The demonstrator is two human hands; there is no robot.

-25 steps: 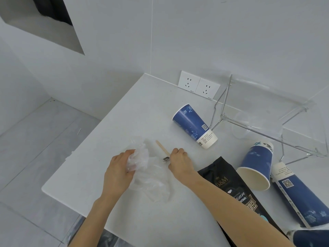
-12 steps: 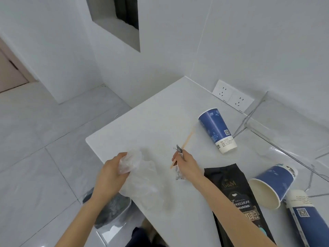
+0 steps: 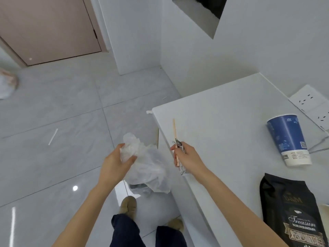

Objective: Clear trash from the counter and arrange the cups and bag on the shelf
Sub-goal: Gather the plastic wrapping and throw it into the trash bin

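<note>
My left hand (image 3: pixel 116 164) grips a crumpled clear plastic bag (image 3: pixel 151 168), held off the counter's left edge above the floor. My right hand (image 3: pixel 187 155) holds a thin wooden stir stick (image 3: pixel 174 132) together with a small silvery wrapper (image 3: pixel 182 169), just over the counter's edge. One blue paper cup (image 3: pixel 290 139) lies on its side on the white counter (image 3: pixel 222 125) at the right. A black coffee bag (image 3: pixel 292 209) lies flat at the lower right.
A dark bin (image 3: pixel 140 187) with a liner shows partly under the plastic bag, beside the counter. My shoes (image 3: pixel 128 205) and trouser legs stand on the glossy tiled floor. A double wall socket (image 3: pixel 309 102) sits behind the cup. A white stick (image 3: pixel 53 136) lies on the floor at left.
Both hands have moved left off the counter: the plastic bag now hangs over the floor, and the stick and wrapper are lifted at the counter's edge. The view swung left.
</note>
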